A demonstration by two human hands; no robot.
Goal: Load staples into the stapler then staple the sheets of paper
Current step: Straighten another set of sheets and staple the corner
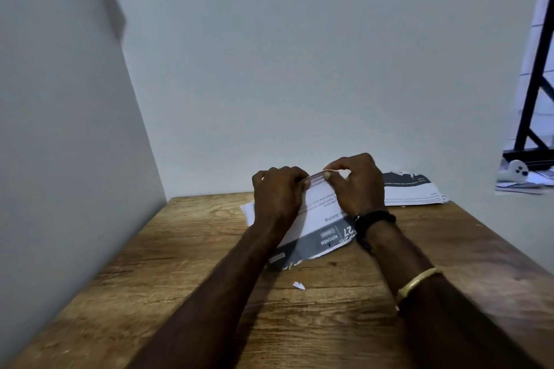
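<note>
From the head view, both hands are working at the far middle of the wooden counter (186,272), close to the wall. The left hand (277,192) is curling closed, its fingertips pinching the raised far edge of the printed sheets of paper (317,229). The right hand (356,184) is pinching the same edge just beside it, thumb and forefinger pressing together on the paper, so the two hands are nearly touching. The sheets are sloping down from that lifted edge toward the person, their near end, with a grey band reading "KITCHEN" and "27", resting on the counter between the forearms. A black wristband (373,219) and a gold bangle (416,281) are showing on the right arm. A second stack of printed pages (410,189) is lying flat at the far right corner of the counter, against the wall. A small white paper scrap (299,285) is lying alone on the wood, nearer the person than the sheets. The stapler is not showing anywhere in view.
</note>
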